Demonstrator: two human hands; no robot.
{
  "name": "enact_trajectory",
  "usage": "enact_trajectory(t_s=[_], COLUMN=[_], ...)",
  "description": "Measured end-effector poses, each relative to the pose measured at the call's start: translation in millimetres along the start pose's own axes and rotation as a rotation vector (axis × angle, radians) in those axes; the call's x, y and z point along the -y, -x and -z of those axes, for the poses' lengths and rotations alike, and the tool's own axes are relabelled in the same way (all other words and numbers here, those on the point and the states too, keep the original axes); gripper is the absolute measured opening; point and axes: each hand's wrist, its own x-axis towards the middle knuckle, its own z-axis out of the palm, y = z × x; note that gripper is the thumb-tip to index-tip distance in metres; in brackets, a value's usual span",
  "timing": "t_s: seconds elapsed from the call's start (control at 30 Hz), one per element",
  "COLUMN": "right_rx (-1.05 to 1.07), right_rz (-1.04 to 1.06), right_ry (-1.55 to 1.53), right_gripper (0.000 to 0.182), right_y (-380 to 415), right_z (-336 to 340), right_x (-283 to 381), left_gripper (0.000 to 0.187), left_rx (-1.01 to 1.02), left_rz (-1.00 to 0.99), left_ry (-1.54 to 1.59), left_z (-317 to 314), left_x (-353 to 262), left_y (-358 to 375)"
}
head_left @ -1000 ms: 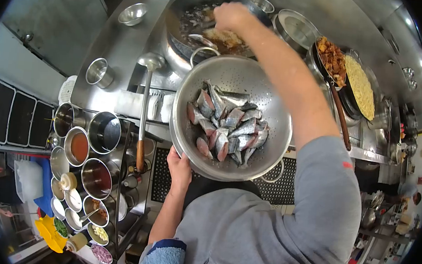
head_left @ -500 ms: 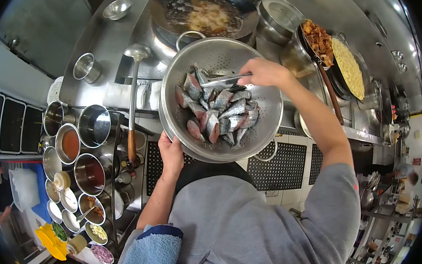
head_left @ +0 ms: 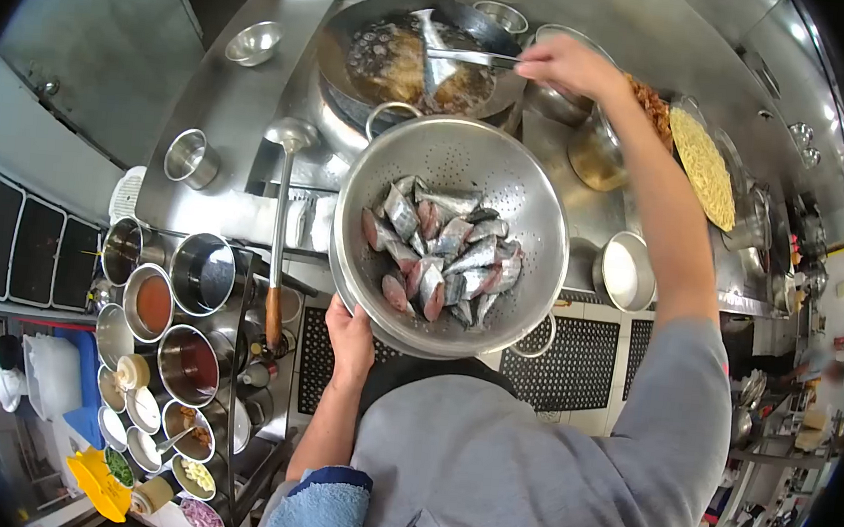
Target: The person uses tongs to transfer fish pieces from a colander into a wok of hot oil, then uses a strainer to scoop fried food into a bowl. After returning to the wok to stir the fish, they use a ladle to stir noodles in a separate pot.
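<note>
Steel surfaces fill this overhead view of a working kitchen, seen from a camera on the cook's head. The left hand (head_left: 347, 335) is closed on the near rim of a large perforated steel colander (head_left: 509, 186), holding it up at chest height in front of a grey sweatshirt. Inside the colander lies a heap of raw fish pieces (head_left: 440, 248), silvery skin outside and pink flesh at the cut ends, piled mostly toward the middle and near side.

The right hand (head_left: 563, 63) reaches forward past the colander's far rim, fingers closed around metal tongs (head_left: 470, 57). The tongs grip one fish piece (head_left: 429, 45), held above a wide dark wok (head_left: 362, 32) of bubbling oil on the stove. Something pale is already frying in that oil, though the foam makes it hard to say how many pieces.

Judging by this, the frying is at an early stage: one piece is over the wok, a little is in the oil, and most of the fish remains in the colander.

To the left, a long-handled ladle (head_left: 284, 201) rests on the steel table (head_left: 221, 146), with small steel bowls nearby. Lower left, round containers (head_left: 152, 305) hold sauces and chopped ingredients. To the right, a pan holds yellow noodles (head_left: 701, 168).
</note>
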Motion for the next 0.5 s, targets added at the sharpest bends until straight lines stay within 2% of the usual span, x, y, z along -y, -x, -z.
enact_trajectory(t_s=[0.03,0.07,0.17,0.23,0.3,0.37,0.47,0.5], right_rx=[-0.047,-0.073,0.024,-0.072,-0.107,-0.264,-0.356,-0.289], right_rz=[0.036,0.031,-0.210,-0.203,-0.307,-0.240,-0.250,-0.220], right_ry=[0.091,0.098,0.143,0.182,0.162,0.267,0.189,0.141], right_gripper=[0.037,0.038,0.035,0.035,0.035,0.037,0.041,0.044], right_y=[-34.1,-73.5,-156.2,-190.1,-225.4,-269.4,-225.1,-190.8], right_z=[-9.6,-26.1,-77.3,-109.2,-128.0,-128.9,-83.8,-57.4], right_x=[-5.8,-16.2,6.7,12.4,10.0,-16.9,2.1,15.9], left_gripper=[0.021,0.021,0.021,0.021,0.019,0.016,0.020,0.022], left_rx=[0.031,0.028,0.003,-0.011,-0.024,-0.057,-0.005,0.008], left_rz=[0.031,0.030,0.041,0.042,0.038,0.038,0.004,0.003], left_ry=[-0.032,-0.037,-0.060,-0.057,-0.040,-0.015,-0.041,-0.041], left_z=[5.4,7.7,2.4,2.4,-2.5,-6.4,-0.2,0.0], left_x=[0.5,2.9,-1.8,0.1,-3.1,-5.9,-2.5,-2.9], left_y=[-0.5,-1.2,0.6,0.2,-1.2,1.9,-0.2,0.7])
